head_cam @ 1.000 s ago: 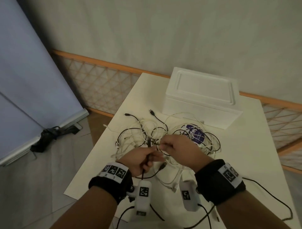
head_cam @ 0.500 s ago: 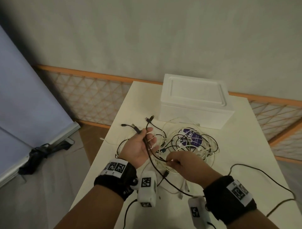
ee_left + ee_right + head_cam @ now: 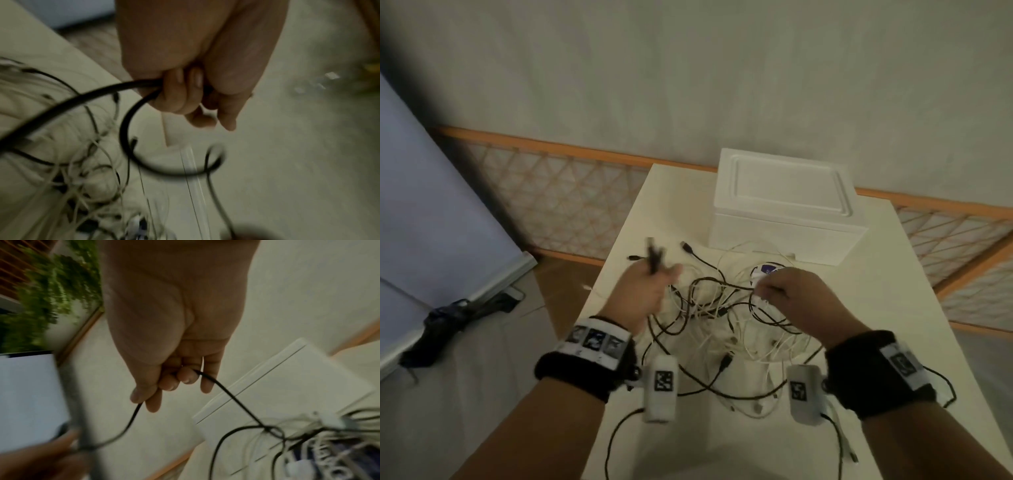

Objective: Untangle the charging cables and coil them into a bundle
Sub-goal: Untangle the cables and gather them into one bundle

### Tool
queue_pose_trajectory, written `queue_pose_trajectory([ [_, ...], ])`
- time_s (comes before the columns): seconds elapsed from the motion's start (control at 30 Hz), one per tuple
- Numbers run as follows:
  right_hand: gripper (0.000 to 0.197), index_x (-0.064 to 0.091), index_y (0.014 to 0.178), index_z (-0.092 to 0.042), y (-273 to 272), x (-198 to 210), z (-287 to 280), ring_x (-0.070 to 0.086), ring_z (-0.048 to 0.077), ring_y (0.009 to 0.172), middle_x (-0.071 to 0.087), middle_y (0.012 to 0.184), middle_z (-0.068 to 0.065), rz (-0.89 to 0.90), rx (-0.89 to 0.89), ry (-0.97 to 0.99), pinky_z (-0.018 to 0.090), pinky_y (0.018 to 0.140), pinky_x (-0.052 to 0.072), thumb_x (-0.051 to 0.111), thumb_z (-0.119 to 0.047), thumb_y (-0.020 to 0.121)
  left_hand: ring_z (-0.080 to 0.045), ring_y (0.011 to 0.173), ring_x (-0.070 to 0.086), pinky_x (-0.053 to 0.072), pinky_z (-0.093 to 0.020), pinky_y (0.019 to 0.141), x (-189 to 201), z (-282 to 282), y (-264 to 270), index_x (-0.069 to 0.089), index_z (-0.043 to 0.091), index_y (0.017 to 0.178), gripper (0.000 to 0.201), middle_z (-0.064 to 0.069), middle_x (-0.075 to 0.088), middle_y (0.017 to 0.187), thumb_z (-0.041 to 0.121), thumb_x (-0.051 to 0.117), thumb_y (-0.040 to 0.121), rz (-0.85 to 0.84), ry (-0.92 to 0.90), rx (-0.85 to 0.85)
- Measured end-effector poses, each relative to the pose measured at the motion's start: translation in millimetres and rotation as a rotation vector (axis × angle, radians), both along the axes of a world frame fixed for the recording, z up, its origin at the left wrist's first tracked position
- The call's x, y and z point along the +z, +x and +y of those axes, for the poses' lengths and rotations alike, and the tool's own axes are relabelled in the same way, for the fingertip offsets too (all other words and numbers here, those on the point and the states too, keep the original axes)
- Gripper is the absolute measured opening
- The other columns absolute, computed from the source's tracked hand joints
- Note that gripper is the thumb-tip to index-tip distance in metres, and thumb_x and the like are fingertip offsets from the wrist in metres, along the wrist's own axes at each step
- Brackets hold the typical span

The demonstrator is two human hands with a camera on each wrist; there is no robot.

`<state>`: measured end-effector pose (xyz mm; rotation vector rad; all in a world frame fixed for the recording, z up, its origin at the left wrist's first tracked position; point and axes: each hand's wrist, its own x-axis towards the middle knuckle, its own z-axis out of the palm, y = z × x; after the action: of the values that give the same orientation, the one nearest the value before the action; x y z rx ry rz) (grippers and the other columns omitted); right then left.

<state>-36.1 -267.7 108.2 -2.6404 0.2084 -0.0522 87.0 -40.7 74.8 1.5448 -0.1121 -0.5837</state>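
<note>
Your left hand [image 3: 645,291] is raised over the left side of the cream-white bench [image 3: 914,308], fingers [image 3: 180,91] curled round a thin black charging cable [image 3: 68,104]. In the head view a blurred black end of that cable pokes up past your knuckles. In the left wrist view the cable leaves your fist as two strands, one running off to the left and the other curving down in a loop.

Your right hand [image 3: 796,298] sits to the right of it, above the tangle. Its fingers [image 3: 186,374] are curled, and thumb and fingertips pinch a black cable strand [image 3: 236,400]. That strand runs from the fingers down into a knot-like crossing among other strands. Whether it is the same cable your left hand holds, you cannot tell.

The tangled heap of black and white charging cables [image 3: 726,315] lies on the middle of the bench, between and below your two hands. It is still loose and crossed over itself, not coiled. A round white and purple printed item [image 3: 768,270] lies in the heap's far right part, partly hidden by your right hand.

A white rectangular foam box with a recessed lid [image 3: 787,205] stands at the far end of the bench, just beyond the heap. Some cable ends trail toward the near edge.
</note>
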Motion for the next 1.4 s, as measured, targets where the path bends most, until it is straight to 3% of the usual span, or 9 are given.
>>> queue_pose_trajectory([
  [0.07,0.016,0.072,0.091,-0.017,15.8,3.0,20.5,0.053,0.012,0.078,0.066,0.084,-0.001,-0.029,0.111,-0.04,0.026,0.07,0.036,0.061,-0.028,0.09,-0.017,0.049,0.04,0.032,-0.024,0.045,9.2,-28.0,-25.0,0.061,0.023,0.093,0.018,-0.008,0.069,0.081,0.041,0.06,0.091,-0.047,0.132,-0.241],
  [0.17,0.016,0.072,0.089,-0.014,22.5,10.8,15.3,0.056,0.012,0.078,0.064,0.079,-0.004,-0.023,0.103,0.032,0.021,0.069,0.039,0.064,-0.028,0.088,-0.008,0.046,0.035,0.026,-0.018,0.041,20.1,-41.7,-39.7,0.055,0.019,0.104,0.013,0.006,0.057,0.061,0.03,0.051,0.098,0.021,0.109,-0.398],
  [0.37,0.018,0.072,0.099,-0.013,-9.7,-14.9,-56.2,0.06,0.025,0.098,0.069,0.098,0.006,0.074,-0.176,-0.054,0.026,0.076,0.036,0.058,-0.024,0.092,-0.008,0.048,0.035,0.028,-0.02,0.04,14.6,16.2,15.3,0.059,0.022,0.089,0.003,0.004,0.043,0.06,0.023,0.06,0.092,-0.063,0.097,0.192],
  [0.47,0.02,0.071,0.099,-0.014,-10.1,-29.4,-64.7,0.061,0.026,0.094,0.069,0.096,0.007,0.105,-0.193,-0.054,0.027,0.074,0.037,0.056,-0.026,0.093,-0.008,0.046,0.034,0.027,-0.02,0.04,6.0,22.1,17.0,0.057,0.023,0.085,0.009,0.004,0.045,0.057,0.024,0.057,0.094,-0.137,0.144,0.116],
  [0.67,0.016,0.066,0.077,-0.013,5.0,18.6,-52.2,0.07,0.021,0.075,0.069,0.08,0.009,-0.257,-0.444,0.54,0.034,0.074,0.058,0.055,-0.01,0.089,-0.005,0.093,0.06,0.04,-0.03,0.088,-0.3,9.1,1.1,0.067,0.02,0.099,0.014,0.005,0.072,0.089,0.031,0.062,0.091,-0.364,0.513,-0.197],
  [0.87,0.018,0.065,0.078,-0.012,14.4,48.5,5.4,0.067,0.012,0.067,0.065,0.072,0.002,-0.225,-0.221,0.701,0.032,0.072,0.057,0.055,-0.003,0.09,-0.007,0.1,0.063,0.045,-0.028,0.093,16.4,-44.0,-28.4,0.068,0.025,0.107,0.034,0.01,0.07,0.104,0.024,0.079,0.075,-0.405,0.319,-0.276],
  [1.1,0.011,0.065,0.08,-0.029,16.7,43.9,19.7,0.057,-0.002,0.079,0.06,0.082,-0.012,-0.467,-0.015,0.403,0.008,0.07,0.04,0.065,-0.021,0.087,-0.016,0.087,0.067,0.049,-0.033,0.082,42.4,-83.9,-46.7,0.072,0.014,0.094,0.012,-0.004,0.074,0.09,0.023,0.068,0.086,-0.425,0.067,-0.186],
  [1.23,0.033,0.053,0.095,-0.045,11.4,24.2,15.6,0.051,0.003,0.069,0.054,0.086,-0.014,-0.5,-0.096,0.444,0.014,0.062,0.041,0.076,-0.029,0.077,-0.007,0.073,0.064,0.045,-0.024,0.069,51.9,-82.5,-41.9,0.072,0.02,0.085,0.006,0.008,0.07,0.076,0.023,0.067,0.086,-0.499,0.128,-0.15],
  [1.4,0.012,0.06,0.082,-0.017,11.2,-23.6,-1.4,0.053,0.014,0.076,0.052,0.074,-0.007,-0.097,-0.098,0.018,0.024,0.065,0.033,0.062,-0.027,0.089,-0.004,0.039,0.045,0.036,-0.028,0.051,88.1,-67.7,-33.2,0.075,0.012,0.094,0.018,0.019,0.052,0.043,0.027,0.068,0.086,-0.483,0.004,0.061],
])
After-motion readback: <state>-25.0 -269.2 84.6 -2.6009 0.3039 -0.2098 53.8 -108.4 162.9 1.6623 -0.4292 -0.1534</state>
